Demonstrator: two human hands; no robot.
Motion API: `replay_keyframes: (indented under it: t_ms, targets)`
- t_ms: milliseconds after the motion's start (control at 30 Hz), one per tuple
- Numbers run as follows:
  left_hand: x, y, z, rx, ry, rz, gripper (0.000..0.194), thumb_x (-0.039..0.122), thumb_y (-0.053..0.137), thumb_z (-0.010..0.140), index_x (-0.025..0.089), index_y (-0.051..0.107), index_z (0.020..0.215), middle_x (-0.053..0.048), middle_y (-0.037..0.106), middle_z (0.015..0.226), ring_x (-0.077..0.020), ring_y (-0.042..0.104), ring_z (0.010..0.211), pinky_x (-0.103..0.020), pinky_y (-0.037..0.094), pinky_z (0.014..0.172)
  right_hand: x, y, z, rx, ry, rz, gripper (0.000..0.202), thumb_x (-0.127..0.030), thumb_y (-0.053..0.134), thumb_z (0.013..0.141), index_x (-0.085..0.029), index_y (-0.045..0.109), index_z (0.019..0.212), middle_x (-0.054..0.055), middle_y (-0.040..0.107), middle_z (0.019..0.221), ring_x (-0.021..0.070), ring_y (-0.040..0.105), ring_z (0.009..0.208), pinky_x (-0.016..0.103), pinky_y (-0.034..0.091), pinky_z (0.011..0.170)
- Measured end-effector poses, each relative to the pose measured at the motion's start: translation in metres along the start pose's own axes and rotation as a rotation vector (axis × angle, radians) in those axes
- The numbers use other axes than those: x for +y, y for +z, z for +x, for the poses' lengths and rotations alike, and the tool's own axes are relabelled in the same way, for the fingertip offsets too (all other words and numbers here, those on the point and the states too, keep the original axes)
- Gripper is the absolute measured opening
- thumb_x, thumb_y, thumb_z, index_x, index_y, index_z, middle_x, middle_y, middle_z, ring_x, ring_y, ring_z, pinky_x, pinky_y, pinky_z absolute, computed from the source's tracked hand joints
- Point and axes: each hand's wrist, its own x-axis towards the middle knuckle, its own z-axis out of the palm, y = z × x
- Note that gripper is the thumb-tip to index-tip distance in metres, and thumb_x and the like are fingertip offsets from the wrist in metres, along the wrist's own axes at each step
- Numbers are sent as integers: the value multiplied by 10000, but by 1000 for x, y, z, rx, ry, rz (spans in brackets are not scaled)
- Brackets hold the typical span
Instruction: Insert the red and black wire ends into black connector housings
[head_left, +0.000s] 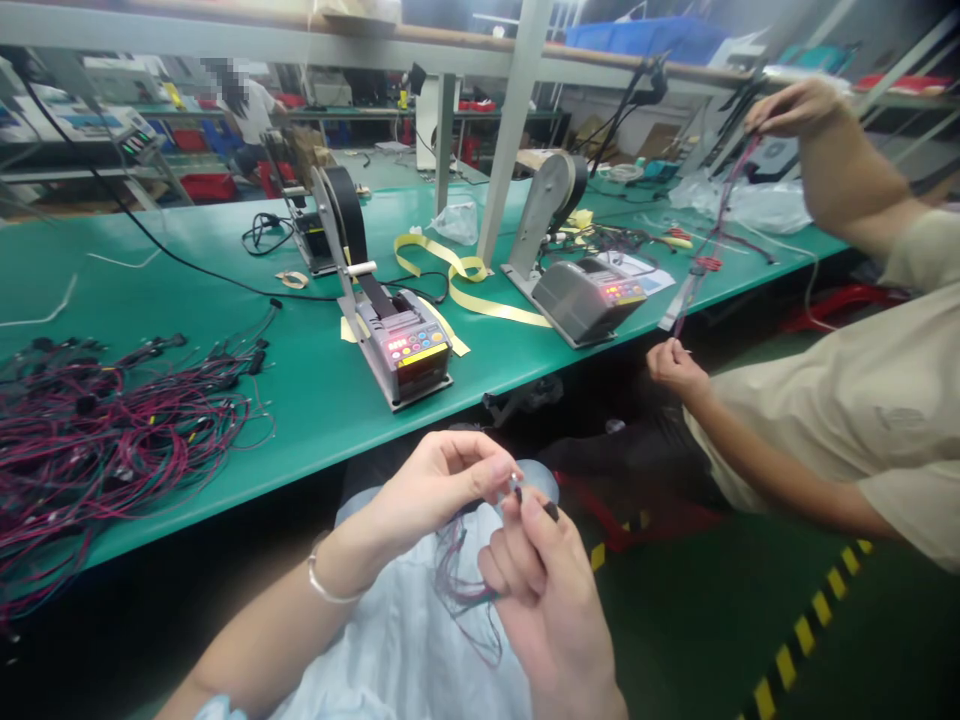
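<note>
Above my lap, my left hand (457, 475) and my right hand (540, 570) meet fingertip to fingertip. A thin wire harness (457, 575) with red and dark strands hangs below them, its wires running into my right fist. Small black connectors (551, 511) stick out between my right thumb and finger. My left thumb and forefinger pinch a tiny whitish end (514, 482) of the harness; its exact kind is too small to make out. A bracelet circles my left wrist.
A heap of red and black wire harnesses (112, 440) covers the left of the green table (300, 370). Two tape dispensers (416, 350) (589, 295) and yellow tape (495, 305) stand ahead. At right, a co-worker's hands (679, 370) stretch a wire bundle (720, 215).
</note>
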Motion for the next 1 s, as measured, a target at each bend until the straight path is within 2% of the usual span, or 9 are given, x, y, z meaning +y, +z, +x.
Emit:
replay_keyframes:
  t_ms: [267,400,500,700,1000]
  targets:
    - [-4,-3,3,-24,50,26,209,340,663,754,134,669,787,-21,605,654,-90,554,573,-208,435,571,-8,-1,4,-49,311,220,235,-381,669,703,-206,525,642,-137,127,342,19,62,314,180,125,323]
    - [-6,-5,6,-57,43,-3,201,339,658,760,138,641,751,-15,597,666,-86,555,569,-206,430,574,-9,-3,4,-66,392,296,265,-344,695,694,-196,481,649,-147,142,348,22,63,321,162,140,321]
    - [-8,-6,8,-64,36,-41,194,325,650,770,137,621,729,-10,591,670,-75,541,568,-194,411,570,-8,-3,4,-59,346,286,230,-342,694,707,-188,525,685,-145,150,356,24,65,330,158,154,329]
    - [-11,-8,9,-58,43,-66,210,323,651,771,130,608,702,10,539,655,-47,467,549,-176,358,546,0,-1,5,-51,161,163,199,-357,662,755,-173,595,725,-126,208,385,12,99,345,150,164,357]
    - [-11,-11,9,-18,77,-61,222,326,667,759,126,591,700,5,537,672,-55,456,588,-173,366,568,8,2,9,34,-2,-17,187,-363,611,805,-193,536,778,-117,272,410,24,150,367,156,206,376]
